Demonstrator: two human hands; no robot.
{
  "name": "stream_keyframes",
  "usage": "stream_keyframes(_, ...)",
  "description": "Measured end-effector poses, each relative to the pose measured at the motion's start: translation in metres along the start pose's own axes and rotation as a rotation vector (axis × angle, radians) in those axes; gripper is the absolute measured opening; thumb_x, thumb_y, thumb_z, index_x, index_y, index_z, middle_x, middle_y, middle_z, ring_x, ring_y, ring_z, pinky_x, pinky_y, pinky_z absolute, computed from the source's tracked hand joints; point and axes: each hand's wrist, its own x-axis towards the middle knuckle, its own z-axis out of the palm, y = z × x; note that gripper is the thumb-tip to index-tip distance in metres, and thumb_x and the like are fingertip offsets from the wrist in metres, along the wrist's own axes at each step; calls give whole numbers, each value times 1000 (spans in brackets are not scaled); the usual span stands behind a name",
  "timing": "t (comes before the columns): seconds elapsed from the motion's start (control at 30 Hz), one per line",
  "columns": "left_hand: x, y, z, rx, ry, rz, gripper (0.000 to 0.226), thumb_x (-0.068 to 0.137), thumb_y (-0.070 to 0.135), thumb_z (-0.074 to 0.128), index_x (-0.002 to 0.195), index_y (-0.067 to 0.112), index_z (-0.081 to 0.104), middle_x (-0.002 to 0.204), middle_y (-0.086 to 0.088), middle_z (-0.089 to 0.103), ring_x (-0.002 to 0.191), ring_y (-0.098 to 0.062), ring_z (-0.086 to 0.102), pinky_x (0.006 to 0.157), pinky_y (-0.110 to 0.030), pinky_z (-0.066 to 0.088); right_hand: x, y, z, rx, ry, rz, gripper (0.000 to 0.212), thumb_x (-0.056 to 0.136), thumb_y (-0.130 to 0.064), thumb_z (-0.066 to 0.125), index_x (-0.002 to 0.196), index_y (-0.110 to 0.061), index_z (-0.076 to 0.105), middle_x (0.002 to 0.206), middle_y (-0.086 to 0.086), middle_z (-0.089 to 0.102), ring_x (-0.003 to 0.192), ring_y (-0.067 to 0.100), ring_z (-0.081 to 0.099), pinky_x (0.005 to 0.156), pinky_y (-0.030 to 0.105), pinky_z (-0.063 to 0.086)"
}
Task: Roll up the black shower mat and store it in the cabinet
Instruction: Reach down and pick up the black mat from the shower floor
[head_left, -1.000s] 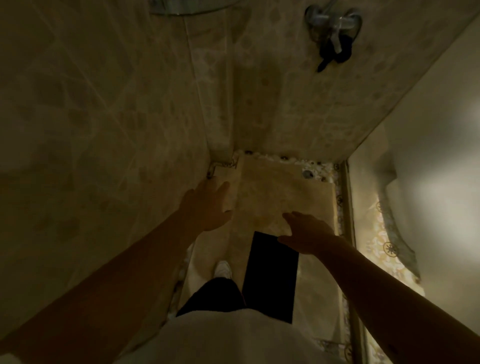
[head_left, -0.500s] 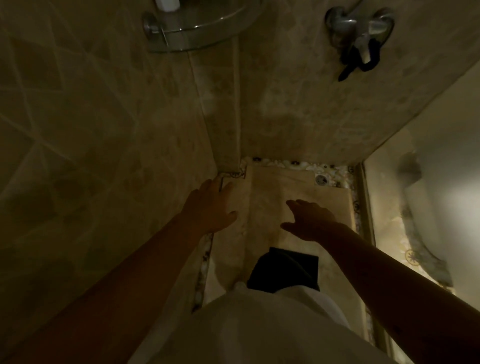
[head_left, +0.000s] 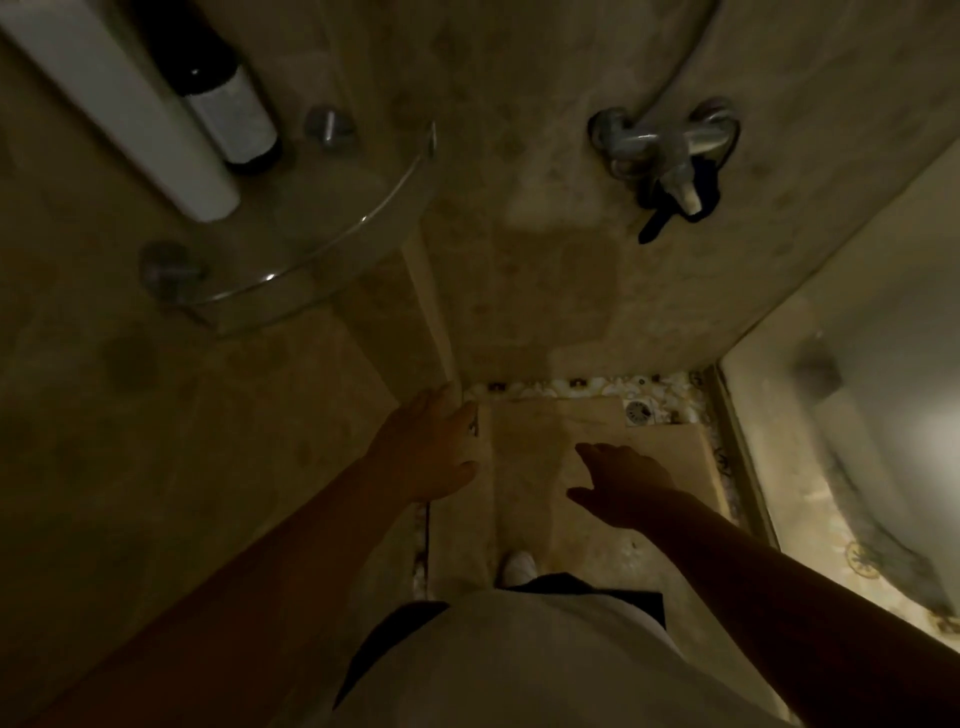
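Note:
In the dim shower stall, only a thin dark strip of the black shower mat (head_left: 618, 590) shows on the beige floor, just beyond my white shirt, which hides the rest. My left hand (head_left: 431, 452) is held out open over the left floor corner by the tiled wall, fingers straight, holding nothing. My right hand (head_left: 623, 483) hovers open over the floor tile, fingers spread forward, also holding nothing. Both hands are above and beyond the mat, not touching it. No cabinet is in view.
A glass corner shelf (head_left: 322, 249) on the left wall carries a dark bottle (head_left: 223, 104) and a white bottle (head_left: 119, 104). A chrome shower tap (head_left: 670, 145) juts from the far wall. A floor drain (head_left: 638, 411) lies far right. A metal door rail (head_left: 743, 452) borders the right. My white shoe (head_left: 517, 566) stands on the tile.
The view has tilted upward, bringing the shelf and bottles into sight. The mat has slipped almost wholly under my torso. Both hands stay outstretched and open.

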Motion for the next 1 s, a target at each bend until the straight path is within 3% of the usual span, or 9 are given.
stream_keyframes(0.17,66,23,-31,28,-32,144,84,86,59,49,153,27,9,161,-11,3,145,-31,7,114,-51,23,19,26,-14,42,15,102,79,80,-67,48,145,-27,26,141,0,47,119,25,49,90,43,45)
stream_keyframes(0.33,137,59,-62,117,-50,346,80,84,60,51,150,27,20,160,-11,10,145,-31,13,113,-50,26,24,56,-15,182,32,262,76,79,-67,51,141,-27,33,131,-1,54,107,23,56,80,37,48)
stream_keyframes(0.67,266,135,-95,326,-211,767,83,83,58,50,151,25,15,159,-11,14,144,-32,15,111,-52,27,4,78,-4,498,113,756,73,84,-61,51,143,-23,32,138,4,50,118,25,51,91,40,48)
stream_keyframes(0.9,301,199,-91,448,-236,1008,87,81,63,49,151,25,15,160,-9,10,144,-32,16,110,-49,30,-27,75,13,777,164,1006,75,88,-55,53,148,-20,26,149,6,39,129,27,43,97,37,41)
stream_keyframes(1.0,304,237,-84,493,-215,1152,87,78,60,51,149,22,21,159,-12,16,143,-32,20,110,-48,32,-44,80,26,839,190,1079,74,88,-57,52,148,-20,26,149,6,40,129,26,43,97,36,41)
